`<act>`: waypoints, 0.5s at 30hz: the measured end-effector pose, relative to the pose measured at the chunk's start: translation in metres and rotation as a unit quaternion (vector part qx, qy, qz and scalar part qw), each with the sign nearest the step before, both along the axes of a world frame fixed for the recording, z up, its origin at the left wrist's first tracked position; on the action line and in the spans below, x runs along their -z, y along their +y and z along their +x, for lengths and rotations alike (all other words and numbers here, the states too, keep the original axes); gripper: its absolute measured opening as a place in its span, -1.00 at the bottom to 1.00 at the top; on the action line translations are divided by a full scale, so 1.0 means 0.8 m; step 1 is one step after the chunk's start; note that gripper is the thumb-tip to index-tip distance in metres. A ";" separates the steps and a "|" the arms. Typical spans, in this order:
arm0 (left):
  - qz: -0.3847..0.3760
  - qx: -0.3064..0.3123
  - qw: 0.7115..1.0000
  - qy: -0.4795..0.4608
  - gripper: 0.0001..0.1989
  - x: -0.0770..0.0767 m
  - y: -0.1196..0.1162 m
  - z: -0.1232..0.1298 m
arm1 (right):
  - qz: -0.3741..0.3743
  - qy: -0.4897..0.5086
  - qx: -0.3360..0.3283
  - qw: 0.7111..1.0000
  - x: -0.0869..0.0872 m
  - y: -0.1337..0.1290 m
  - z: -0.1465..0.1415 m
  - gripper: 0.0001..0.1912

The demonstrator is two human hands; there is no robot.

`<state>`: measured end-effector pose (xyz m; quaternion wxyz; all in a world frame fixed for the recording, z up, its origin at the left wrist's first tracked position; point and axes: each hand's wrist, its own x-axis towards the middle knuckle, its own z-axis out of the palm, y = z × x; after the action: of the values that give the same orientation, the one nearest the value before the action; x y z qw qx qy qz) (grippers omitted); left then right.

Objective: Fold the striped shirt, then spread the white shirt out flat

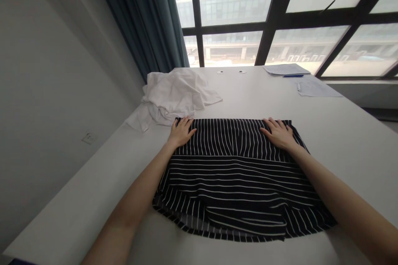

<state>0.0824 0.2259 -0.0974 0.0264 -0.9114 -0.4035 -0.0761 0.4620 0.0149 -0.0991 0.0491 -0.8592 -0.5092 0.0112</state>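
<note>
A black skirt-like garment with white stripes (233, 174) lies spread on the white table (124, 182). Stripes run up and down in its far band and crosswise below. Its near hem is curved and somewhat rumpled. My left hand (182, 131) rests flat on the garment's far left corner, fingers spread. On the far right corner lies my right hand (279, 133), also flat with fingers apart. Neither hand grasps the cloth.
A crumpled white cloth (177, 93) lies just beyond my left hand. Papers (286, 69) and a blue pen (293, 76) are at the far right. Two small white objects sit near the far edge. A wall (62, 70) borders the left; windows and a dark curtain (146, 16) stand behind.
</note>
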 end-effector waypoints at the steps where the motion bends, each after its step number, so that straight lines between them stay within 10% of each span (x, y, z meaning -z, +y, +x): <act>1: -0.003 0.002 1.000 0.000 -0.41 0.000 -0.001 -0.001 | 0.003 -0.004 -0.004 1.000 0.001 -0.005 0.006 -0.25; 10: 0.000 -0.007 1.000 -0.017 -0.53 -0.016 0.020 -0.008 | 0.016 -0.015 0.081 0.996 -0.006 -0.049 0.071 -0.23; 15: 0.045 -0.006 0.998 -0.033 -0.57 -0.032 -0.017 0.018 | 0.074 -0.062 0.038 0.995 -0.027 -0.045 0.030 -0.24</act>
<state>0.0965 0.2122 -0.0717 0.0547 -0.9037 -0.4060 -0.1243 0.4860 -0.0213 -0.0775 0.0807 -0.8710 -0.4777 -0.0817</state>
